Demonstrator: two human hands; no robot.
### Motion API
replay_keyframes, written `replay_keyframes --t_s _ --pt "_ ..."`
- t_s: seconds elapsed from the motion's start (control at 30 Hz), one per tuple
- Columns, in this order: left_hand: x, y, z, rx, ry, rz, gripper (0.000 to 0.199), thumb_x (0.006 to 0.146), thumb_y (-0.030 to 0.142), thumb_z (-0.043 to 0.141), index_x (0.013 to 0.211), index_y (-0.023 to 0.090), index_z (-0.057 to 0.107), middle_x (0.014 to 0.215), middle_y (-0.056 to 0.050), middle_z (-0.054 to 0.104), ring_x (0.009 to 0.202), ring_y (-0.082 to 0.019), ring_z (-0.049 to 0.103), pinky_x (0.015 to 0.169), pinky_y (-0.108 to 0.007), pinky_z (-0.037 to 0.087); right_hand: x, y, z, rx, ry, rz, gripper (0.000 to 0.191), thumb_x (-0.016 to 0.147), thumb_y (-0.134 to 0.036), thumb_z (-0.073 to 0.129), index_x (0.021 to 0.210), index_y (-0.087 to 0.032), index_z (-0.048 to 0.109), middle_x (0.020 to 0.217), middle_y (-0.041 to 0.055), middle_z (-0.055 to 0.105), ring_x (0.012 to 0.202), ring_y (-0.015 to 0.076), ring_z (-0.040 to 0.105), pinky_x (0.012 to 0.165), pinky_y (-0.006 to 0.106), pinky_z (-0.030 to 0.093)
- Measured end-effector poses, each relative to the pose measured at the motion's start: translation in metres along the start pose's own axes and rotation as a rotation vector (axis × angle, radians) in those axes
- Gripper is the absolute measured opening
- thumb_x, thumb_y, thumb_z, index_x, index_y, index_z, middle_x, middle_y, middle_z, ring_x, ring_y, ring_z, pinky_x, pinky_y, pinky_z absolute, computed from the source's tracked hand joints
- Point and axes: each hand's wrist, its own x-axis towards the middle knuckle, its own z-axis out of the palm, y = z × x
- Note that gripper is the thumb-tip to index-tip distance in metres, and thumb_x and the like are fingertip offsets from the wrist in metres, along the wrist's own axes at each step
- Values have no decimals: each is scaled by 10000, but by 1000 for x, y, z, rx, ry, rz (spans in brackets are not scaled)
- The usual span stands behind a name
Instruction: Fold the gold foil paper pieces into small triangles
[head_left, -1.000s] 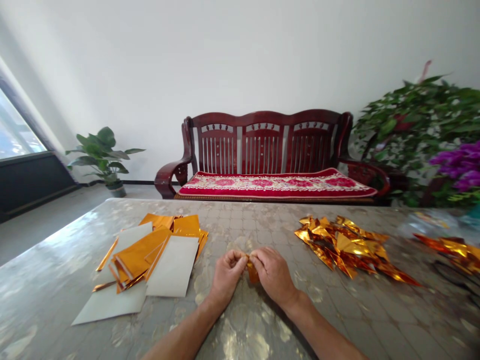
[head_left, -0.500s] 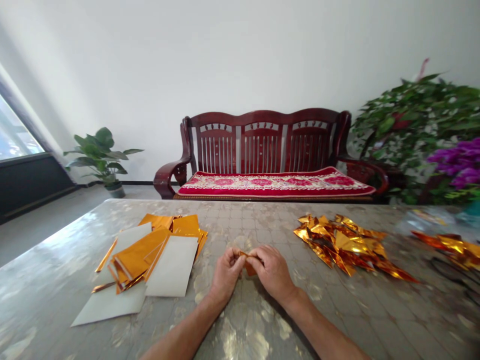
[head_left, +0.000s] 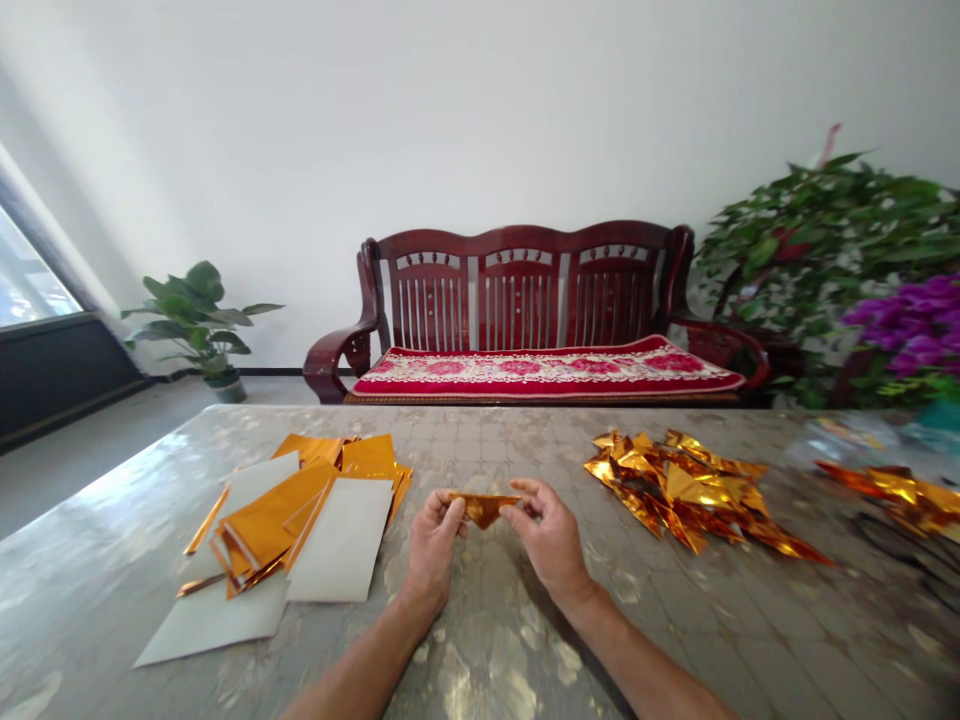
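Observation:
Between my hands is a small folded piece of gold foil paper (head_left: 484, 508), its long straight edge on top and a point facing down. My left hand (head_left: 435, 535) pinches its left end with thumb and fingers. At the opposite corner, my right hand (head_left: 550, 535) holds the tip between thumb and index finger. To the left lies a loose pile of flat gold foil sheets (head_left: 281, 515) with pale backs showing. Over on the right is a heap of folded, pointed gold foil pieces (head_left: 675, 485).
The table (head_left: 480, 640) has a patterned, glossy cover. More folded foil (head_left: 900, 495), a dark cord (head_left: 900, 550) and clear plastic (head_left: 847, 440) lie at the right edge. Behind the table stands a wooden bench (head_left: 517, 290); plants flank it.
My hands have moved apart, and the foil paper between them now shows as a wide downward-pointing triangle. Before, my fingers were close together and covered most of it.

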Motion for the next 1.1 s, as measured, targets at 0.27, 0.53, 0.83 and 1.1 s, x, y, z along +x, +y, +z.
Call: replay_keyframes --t_s 0.27,0.53,0.83,1.1 --pt "0 2 0 112 9 35 287 753 440 682 763 175 574 665 37 582 566 -93 484 535 -199 389 5 8 -5 -125 3 -50 281 776 -370 623 962 -173 698 728 41 691 671 193 632 663 302 500" --pt "1 -2 -2 255 -1 34 214 730 383 666 733 195 564 606 55 566 539 -102 495 543 -215 387 9 10 -17 -335 -91 -234 265 794 -260 566 1011 -184 698 731 17 642 657 162 587 655 269 479" --pt "3 -9 -3 268 -12 -14 187 688 351 689 702 215 562 593 52 563 522 -116 500 512 -224 363 10 16 -17 -319 -156 -85 294 771 -296 540 981 -189 717 573 -30 587 564 160 559 563 259 414" --pt "5 -9 -7 316 3 31 161 701 327 693 709 211 582 620 25 593 566 -137 531 521 -230 371 19 17 -23 141 -306 290 315 691 -300 524 886 -157 725 667 24 710 549 142 590 518 239 433"
